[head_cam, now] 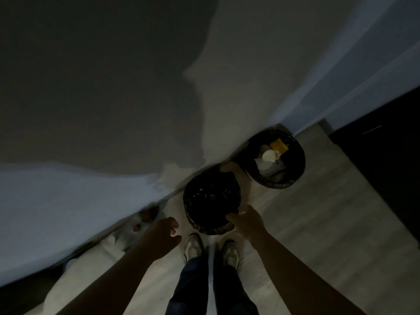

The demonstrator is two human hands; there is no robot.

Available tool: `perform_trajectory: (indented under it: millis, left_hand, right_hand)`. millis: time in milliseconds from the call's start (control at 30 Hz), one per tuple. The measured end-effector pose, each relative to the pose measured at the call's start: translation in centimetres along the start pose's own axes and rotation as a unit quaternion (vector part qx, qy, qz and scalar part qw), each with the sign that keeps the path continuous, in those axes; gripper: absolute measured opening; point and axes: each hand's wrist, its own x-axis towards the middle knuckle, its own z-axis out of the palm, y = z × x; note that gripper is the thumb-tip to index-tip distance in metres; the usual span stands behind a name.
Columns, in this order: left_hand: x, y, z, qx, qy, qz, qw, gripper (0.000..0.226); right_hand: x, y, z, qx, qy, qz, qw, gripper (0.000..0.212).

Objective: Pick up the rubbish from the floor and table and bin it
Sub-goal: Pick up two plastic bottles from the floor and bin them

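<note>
A round bin (212,198) lined with a black bag stands on the floor by the wall, just in front of my feet. My right hand (244,218) hovers over its near right rim with relaxed fingers and holds nothing. To the left of this bin, my left hand (162,235) hangs with loosely curled fingers, also holding nothing. A second round bin (293,176) stands further right and contains a white cup (268,155), a yellow packet (278,145) and white paper.
A grey wall fills the upper view and meets the pale tiled floor (318,223) along a diagonal. Pale plastic bags (127,235) with brown round items lie by the wall at the left. A dark cabinet (386,167) stands at the right.
</note>
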Motion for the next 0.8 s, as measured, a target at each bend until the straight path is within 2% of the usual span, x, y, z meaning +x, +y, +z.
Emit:
perform_trajectory:
  millis: [200, 400, 667, 800]
  left_hand:
    - [-3.1, 1.4, -3.6, 0.046, 0.041, 0.025, 0.998, 0.033]
    - [-8.0, 4.1, -6.6, 0.046, 0.051, 0.021, 0.997, 0.033]
    - [-17.0, 7.5, -7.3, 0.015, 0.105, 0.000, 0.994, 0.040]
    - [-21.4, 8.9, -6.2, 0.001, 0.138, -0.013, 0.990, 0.039]
  right_hand:
    - [-3.7, -2.2, -0.9, -0.145, -0.001, -0.061, 0.987, 0.048]
    - [-9.0, -4.4, -3.3, -0.304, -0.029, -0.154, 0.940, 0.051]
    - [-15.9, -7.1, -7.2, -0.478, -0.030, -0.325, 0.816, 0.031]
    - [-18.8, -8.3, -8.8, -0.534, -0.038, -0.391, 0.749, 0.034]
